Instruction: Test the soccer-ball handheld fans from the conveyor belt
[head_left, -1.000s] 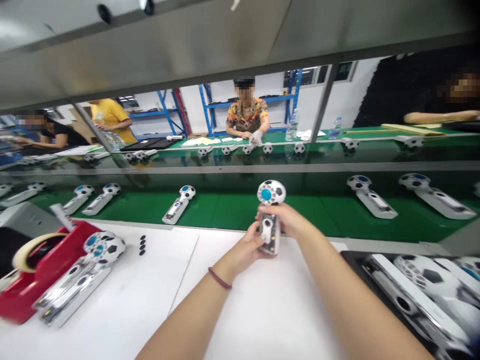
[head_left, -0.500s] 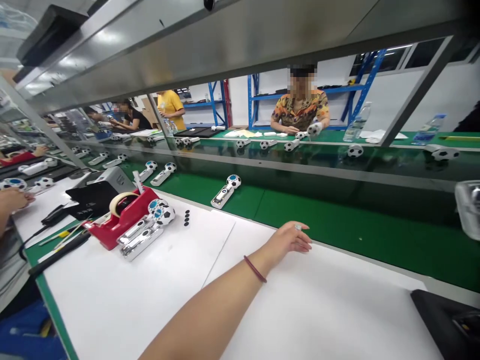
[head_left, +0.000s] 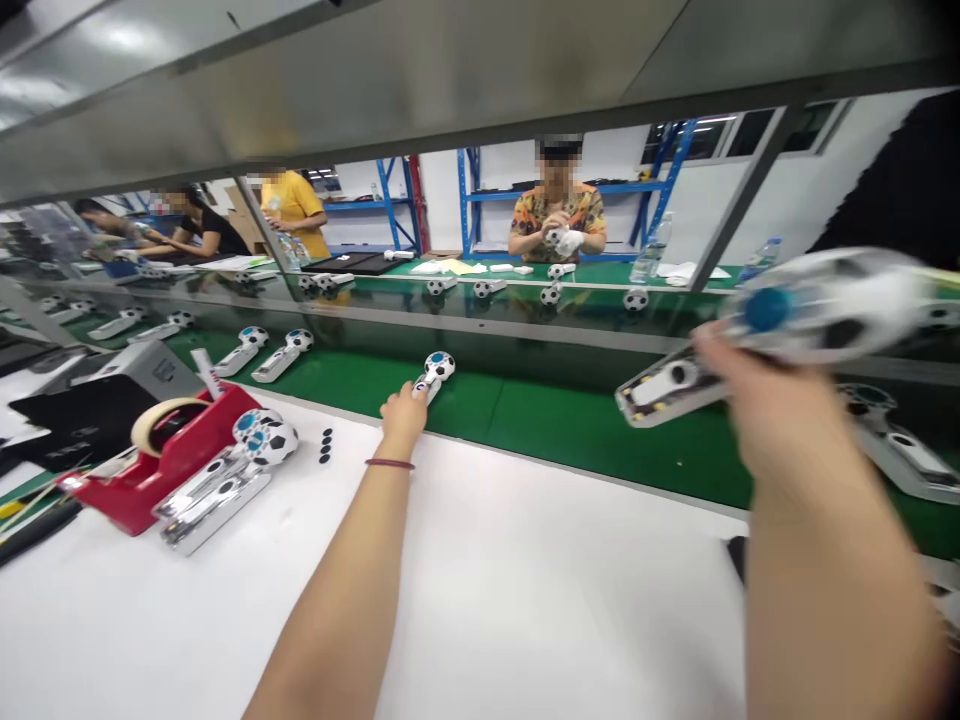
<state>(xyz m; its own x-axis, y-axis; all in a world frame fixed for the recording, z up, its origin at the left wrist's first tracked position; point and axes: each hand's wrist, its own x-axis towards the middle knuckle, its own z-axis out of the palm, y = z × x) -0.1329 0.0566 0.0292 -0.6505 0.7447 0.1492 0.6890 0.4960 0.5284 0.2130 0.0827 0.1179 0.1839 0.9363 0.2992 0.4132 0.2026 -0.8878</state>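
My left hand (head_left: pixel 405 415) reaches to the near edge of the green belt. Its fingers are closed on the handle of a device with a football-patterned head (head_left: pixel 440 366), which lies on the belt. On the right, my right hand (head_left: pixel 750 400) is raised over the belt, gripping a football-headed device (head_left: pixel 671 390) with an open-faced silver handle. The large white-and-black head beside that hand is smeared by motion, so I cannot tell whether one device or two are held. Another such device (head_left: pixel 911 455) lies on the belt just behind my right forearm.
A red tape dispenser (head_left: pixel 172 450) stands on the white-covered table (head_left: pixel 525 580), with two football-headed devices (head_left: pixel 217 500) leaning by it and several black dots (head_left: pixel 325 446) alongside. More devices (head_left: pixel 285 355) line the belt. Across it, a person (head_left: pixel 559 215) handles a football-headed piece. A metal shelf (head_left: pixel 450 90) hangs overhead.
My left hand has moved left from the table edge and closed on the device on the belt. My right hand has come into view holding a football-headed device. The view has swung right.
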